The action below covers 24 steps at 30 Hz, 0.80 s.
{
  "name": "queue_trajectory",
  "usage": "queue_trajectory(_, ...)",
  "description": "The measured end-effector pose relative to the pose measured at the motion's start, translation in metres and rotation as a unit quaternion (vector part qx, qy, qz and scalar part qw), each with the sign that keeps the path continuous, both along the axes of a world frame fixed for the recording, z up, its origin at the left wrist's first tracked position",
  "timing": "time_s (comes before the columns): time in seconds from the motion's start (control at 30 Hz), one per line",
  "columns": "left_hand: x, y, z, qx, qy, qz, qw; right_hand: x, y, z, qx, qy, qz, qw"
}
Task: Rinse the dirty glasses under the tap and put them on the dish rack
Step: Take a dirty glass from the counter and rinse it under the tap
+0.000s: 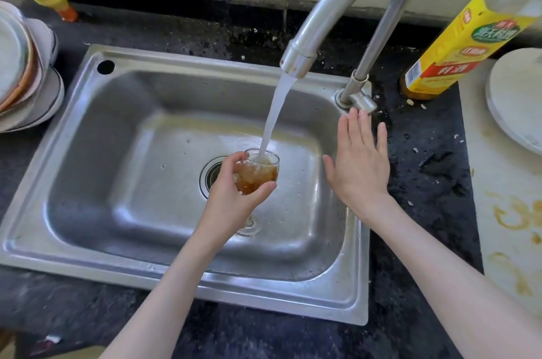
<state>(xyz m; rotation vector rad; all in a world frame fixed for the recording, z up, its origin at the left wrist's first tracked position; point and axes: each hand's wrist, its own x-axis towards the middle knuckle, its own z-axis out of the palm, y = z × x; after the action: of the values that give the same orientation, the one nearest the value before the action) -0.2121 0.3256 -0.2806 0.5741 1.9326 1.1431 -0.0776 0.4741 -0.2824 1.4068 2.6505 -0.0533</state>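
The left hand (234,197) holds the glass (258,173) upright over the sink (123,129), right under the tap (331,21), so the running water falls in and can wash the brown drink out. Its fingers and thumb are curled round the bowl of the glass. The right hand (359,165) is flat with fingers spread, fingertips just by the tap handle (362,103), holding nothing.
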Motion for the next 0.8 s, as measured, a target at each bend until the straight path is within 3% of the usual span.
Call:
queue_trajectory(0.17,0.002,0.001,-0.002,-0.024,-0.004,0.004,1.0,-0.001,0.0,-0.001,0.002,-0.011,-0.003,1.0)
queue_trajectory(0.27,0.001,0.004,0.003,-0.045,-0.122,0.037,0.991,-0.002,-0.001,-0.001,0.002,-0.016,-0.005,1.0)
queue_trajectory(0.4,-0.003,0.01,0.005,-0.083,-0.381,0.122,0.913,-0.004,-0.001,0.0,0.001,-0.024,-0.011,1.0)
queue_trajectory(0.5,-0.007,0.012,0.0,-0.066,-0.486,0.2,0.849,-0.005,-0.002,0.003,-0.008,-0.028,-0.014,0.999)
queue_trajectory(0.67,-0.015,0.013,-0.006,-0.083,-0.471,0.178,0.86,-0.009,-0.001,0.014,-0.057,-0.041,-0.005,0.998)
queue_trajectory(0.73,-0.018,0.013,-0.009,-0.098,-0.43,0.159,0.883,-0.015,-0.011,0.022,-0.137,0.027,0.012,0.99)
queue_trajectory(0.8,-0.019,0.015,-0.01,-0.095,-0.378,0.146,0.909,-0.023,-0.027,0.027,-0.254,0.122,-0.009,0.959)
